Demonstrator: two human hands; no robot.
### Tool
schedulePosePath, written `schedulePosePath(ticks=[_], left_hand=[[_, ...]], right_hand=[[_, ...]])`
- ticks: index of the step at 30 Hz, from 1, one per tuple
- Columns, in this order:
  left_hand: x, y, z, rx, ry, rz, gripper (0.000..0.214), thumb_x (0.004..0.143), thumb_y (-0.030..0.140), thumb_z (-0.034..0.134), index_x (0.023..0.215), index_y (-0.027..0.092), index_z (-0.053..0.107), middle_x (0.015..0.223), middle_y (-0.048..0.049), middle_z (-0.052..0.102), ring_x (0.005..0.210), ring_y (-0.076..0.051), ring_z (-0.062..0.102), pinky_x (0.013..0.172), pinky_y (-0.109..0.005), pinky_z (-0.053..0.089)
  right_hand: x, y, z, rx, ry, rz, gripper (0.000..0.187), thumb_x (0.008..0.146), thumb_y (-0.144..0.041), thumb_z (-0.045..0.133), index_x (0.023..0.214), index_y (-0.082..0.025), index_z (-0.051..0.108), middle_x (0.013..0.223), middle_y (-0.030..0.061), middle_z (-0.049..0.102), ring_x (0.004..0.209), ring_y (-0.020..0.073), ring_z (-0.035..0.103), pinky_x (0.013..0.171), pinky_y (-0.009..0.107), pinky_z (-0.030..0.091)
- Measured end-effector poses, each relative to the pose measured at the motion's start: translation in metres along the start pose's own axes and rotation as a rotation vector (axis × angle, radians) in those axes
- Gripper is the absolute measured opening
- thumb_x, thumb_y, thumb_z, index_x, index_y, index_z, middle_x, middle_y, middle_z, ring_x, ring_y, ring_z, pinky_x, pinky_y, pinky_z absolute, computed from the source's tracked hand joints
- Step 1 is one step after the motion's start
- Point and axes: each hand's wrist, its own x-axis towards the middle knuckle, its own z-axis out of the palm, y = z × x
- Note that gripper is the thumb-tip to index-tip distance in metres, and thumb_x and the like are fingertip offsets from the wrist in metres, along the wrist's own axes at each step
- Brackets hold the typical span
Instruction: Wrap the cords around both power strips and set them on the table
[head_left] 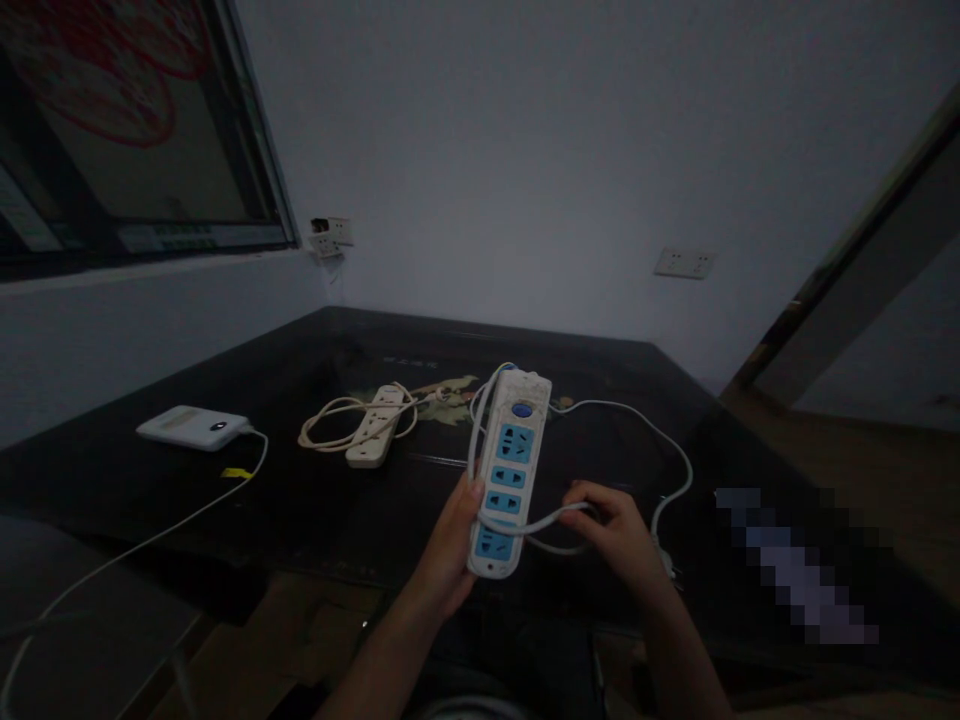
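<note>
My left hand [454, 540] grips the lower left side of a white power strip [519, 400] with blue sockets and a dark blue switch, tilted up above the table's front part. Its white cord [474, 440] runs down the strip's left side and crosses over the lowest socket. To the right of the strip, my right hand [611, 530] pinches that cord between thumb and fingers. The rest of the cord loops behind the strip and out over the table to the right, where its plug [667, 565] lies near my right wrist.
On the dark table [300, 520] lies a second, cream power strip [379, 420] with its cord coiled around it. A white device [193, 427] with a cable sits at the left. Wall sockets [684, 263] are behind. A pixelated patch covers something at the right.
</note>
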Motion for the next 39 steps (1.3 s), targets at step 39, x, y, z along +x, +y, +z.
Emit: schedulePosePath(ticks=[39], left_hand=[[0.008, -0.009, -0.003, 0.069, 0.042, 0.051, 0.047, 0.076, 0.045, 0.070, 0.111, 0.019, 0.054, 0.087, -0.0023, 0.069, 0.076, -0.016, 0.065, 0.067, -0.025, 0.049]], right_hand=[[-0.019, -0.035, 0.027, -0.398, -0.242, -0.312, 0.006, 0.086, -0.022, 0.063, 0.087, -0.018, 0.067, 0.080, 0.0015, 0.069, 0.071, 0.0129, 0.063, 0.064, 0.022, 0.043]])
